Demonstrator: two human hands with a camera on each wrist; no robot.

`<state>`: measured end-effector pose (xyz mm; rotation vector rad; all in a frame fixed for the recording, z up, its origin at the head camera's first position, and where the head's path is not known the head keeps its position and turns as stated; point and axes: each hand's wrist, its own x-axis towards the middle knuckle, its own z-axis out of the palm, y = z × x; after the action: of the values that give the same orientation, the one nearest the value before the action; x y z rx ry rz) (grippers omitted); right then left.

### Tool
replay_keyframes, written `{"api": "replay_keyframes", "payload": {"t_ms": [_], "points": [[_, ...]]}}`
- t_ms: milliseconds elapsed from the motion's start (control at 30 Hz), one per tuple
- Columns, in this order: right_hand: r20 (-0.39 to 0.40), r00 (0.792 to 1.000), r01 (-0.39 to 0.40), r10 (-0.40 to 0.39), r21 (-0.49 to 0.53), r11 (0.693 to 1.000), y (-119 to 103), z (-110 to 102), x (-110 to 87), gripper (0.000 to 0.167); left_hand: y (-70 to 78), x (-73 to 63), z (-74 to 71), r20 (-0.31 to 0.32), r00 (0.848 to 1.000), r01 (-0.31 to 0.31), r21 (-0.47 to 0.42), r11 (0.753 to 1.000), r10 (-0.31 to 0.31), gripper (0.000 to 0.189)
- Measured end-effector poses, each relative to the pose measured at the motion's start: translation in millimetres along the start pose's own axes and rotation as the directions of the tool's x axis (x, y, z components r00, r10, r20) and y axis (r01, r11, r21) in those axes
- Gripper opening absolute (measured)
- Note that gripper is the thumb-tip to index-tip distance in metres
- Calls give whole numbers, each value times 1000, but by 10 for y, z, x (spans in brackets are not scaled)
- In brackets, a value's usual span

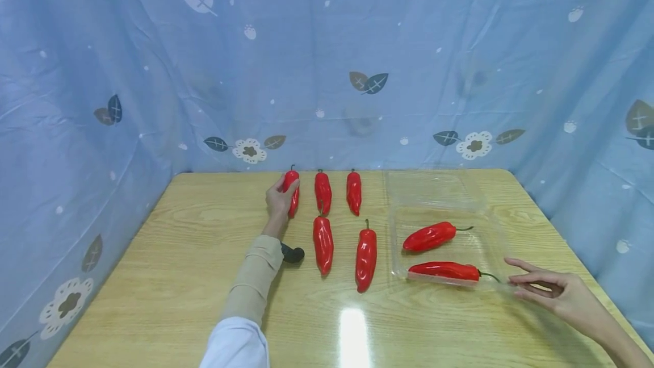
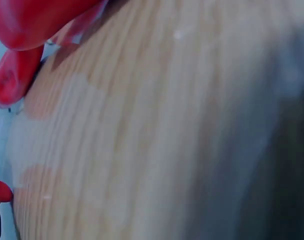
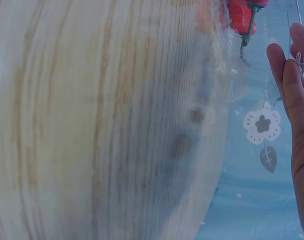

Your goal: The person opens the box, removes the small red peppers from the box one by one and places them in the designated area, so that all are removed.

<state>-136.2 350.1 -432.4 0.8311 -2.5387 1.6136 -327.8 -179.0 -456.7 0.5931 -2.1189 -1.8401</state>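
In the head view my left hand (image 1: 279,200) grips a red pepper (image 1: 293,179) at the far side of the table, thumb across it and fingers behind. Two more red peppers, one (image 1: 323,191) and another (image 1: 353,193), lie to its right in the same row. Over at the right, the fingertips of my right hand (image 1: 562,294) pinch the near right corner of a clear plastic box (image 1: 395,243). Inside the box lie two red peppers, one (image 1: 430,237) behind the other (image 1: 444,270), with green stems toward the right.
Nearer me, two red peppers, one (image 1: 323,246) and another (image 1: 365,260), lie on the wooden table (image 1: 179,277) left of the box. The box's clear lid (image 1: 431,187) lies folded back. A blue leaf-patterned curtain (image 1: 306,61) surrounds the table's back and sides.
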Motion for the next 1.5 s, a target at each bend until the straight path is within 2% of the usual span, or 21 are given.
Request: {"api": "replay_keyframes", "payload": {"t_ms": [200,567,800,1067,1300,1500], "points": [[2,1000,-12,12,-7,1000,-10,11,5,26,-24,15,4,-7,1000,-24,37,999,24,61],[14,1000,18,-18,13,1000,-16,2,19,26,-28,48,25,-8,999,-33,109,994,34,52],[20,999,29,-30,46,999,2,0,26,27,-27,52,49,1,997,-70,264,962,73,50],[10,1000,19,-20,29,999,-9,12,6,27,-7,39,52,25,989,-147,350,925,148,48],[11,1000,11,-11,23,1000,-25,12,7,26,2,44,-64,32,981,-192,336,922,193,50],[22,1000,18,-19,63,998,-22,4,3,26,20,56,-164,63,984,-180,259,949,169,54]]}}
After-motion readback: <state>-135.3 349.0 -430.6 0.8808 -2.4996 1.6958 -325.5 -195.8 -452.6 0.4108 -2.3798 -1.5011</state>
